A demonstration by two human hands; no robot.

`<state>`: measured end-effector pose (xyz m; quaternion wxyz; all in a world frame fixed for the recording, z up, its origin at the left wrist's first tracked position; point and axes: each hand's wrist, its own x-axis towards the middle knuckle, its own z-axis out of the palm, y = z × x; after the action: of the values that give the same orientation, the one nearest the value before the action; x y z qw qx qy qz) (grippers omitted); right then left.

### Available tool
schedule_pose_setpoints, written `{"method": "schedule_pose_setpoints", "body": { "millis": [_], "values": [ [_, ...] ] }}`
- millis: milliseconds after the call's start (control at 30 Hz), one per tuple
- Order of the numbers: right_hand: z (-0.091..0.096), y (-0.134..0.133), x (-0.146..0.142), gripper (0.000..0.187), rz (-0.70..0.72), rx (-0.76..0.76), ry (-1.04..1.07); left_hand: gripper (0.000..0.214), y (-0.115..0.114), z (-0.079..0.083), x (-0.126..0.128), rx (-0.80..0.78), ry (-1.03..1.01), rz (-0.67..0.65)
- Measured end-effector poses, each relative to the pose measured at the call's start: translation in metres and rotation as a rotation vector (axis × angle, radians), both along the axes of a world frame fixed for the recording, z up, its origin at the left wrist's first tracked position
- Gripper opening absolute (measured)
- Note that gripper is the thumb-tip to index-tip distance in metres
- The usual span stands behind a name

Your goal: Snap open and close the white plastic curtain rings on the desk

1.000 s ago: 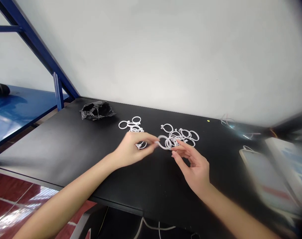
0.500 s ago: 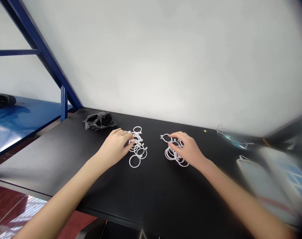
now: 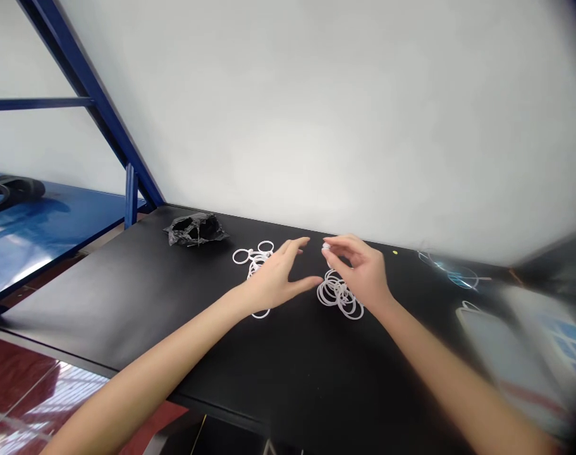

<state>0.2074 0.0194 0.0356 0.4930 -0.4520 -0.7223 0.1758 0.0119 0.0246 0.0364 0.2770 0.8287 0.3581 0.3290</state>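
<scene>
Two heaps of white plastic rings lie on the black table [image 3: 126, 291]. My left hand [image 3: 273, 281] hovers between the heaps, fingers stretched out and apart, holding nothing; it covers part of the left heap of rings [image 3: 254, 259]. My right hand [image 3: 361, 272] is raised just above the right heap of rings [image 3: 339, 297], thumb and forefinger pinched on a small white ring [image 3: 326, 247]. The two hands' fingertips are close, a short gap apart.
A crumpled black plastic bag [image 3: 196, 229] lies at the table's back left. A blue metal frame [image 3: 93, 107] and blue shelf stand to the left. At the right are a phone [image 3: 496, 354], thin wires [image 3: 451, 268] and a blurred box. A white wall rises behind.
My left hand left the left heap and moved right, opening out. My right hand lifted off the right heap with a ring pinched in its fingertips.
</scene>
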Motion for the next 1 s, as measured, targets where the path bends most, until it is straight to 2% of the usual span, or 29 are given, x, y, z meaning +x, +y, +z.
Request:
{"method": "schedule_pose_setpoints", "body": {
  "millis": [67,167,233,333,567,700,800,900,1000],
  "values": [
    [0.002,-0.029,-0.004,0.013,0.053,0.051,0.21,0.064,-0.008,-0.005,0.012,-0.157,-0.195,-0.156],
    [-0.006,-0.063,-0.005,0.019,0.07,0.019,0.324,0.04,-0.021,-0.014,0.023,-0.262,-0.332,-0.322],
    [-0.015,-0.075,-0.004,0.021,0.067,-0.028,0.365,0.035,-0.027,-0.02,0.025,-0.242,-0.318,-0.344],
    [-0.022,-0.083,-0.002,0.023,0.087,-0.085,0.409,0.039,-0.03,-0.025,0.02,-0.176,-0.263,-0.336],
    [-0.021,-0.086,-0.004,0.022,0.133,-0.127,0.439,0.032,-0.032,-0.021,0.014,-0.082,-0.21,-0.318],
    [-0.022,-0.078,0.006,0.026,0.078,-0.106,0.398,0.036,-0.026,-0.019,0.009,0.064,-0.111,-0.18],
    [-0.022,-0.066,0.019,0.026,-0.079,-0.084,0.377,0.036,-0.016,-0.02,-0.001,0.186,0.137,-0.021],
    [-0.025,-0.056,0.031,0.016,-0.207,-0.1,0.176,0.032,-0.008,-0.024,-0.009,0.242,0.43,0.084],
    [-0.03,-0.052,0.036,0.012,-0.199,-0.128,-0.105,0.027,-0.004,-0.028,-0.013,0.272,0.594,0.135]
  ]
}}
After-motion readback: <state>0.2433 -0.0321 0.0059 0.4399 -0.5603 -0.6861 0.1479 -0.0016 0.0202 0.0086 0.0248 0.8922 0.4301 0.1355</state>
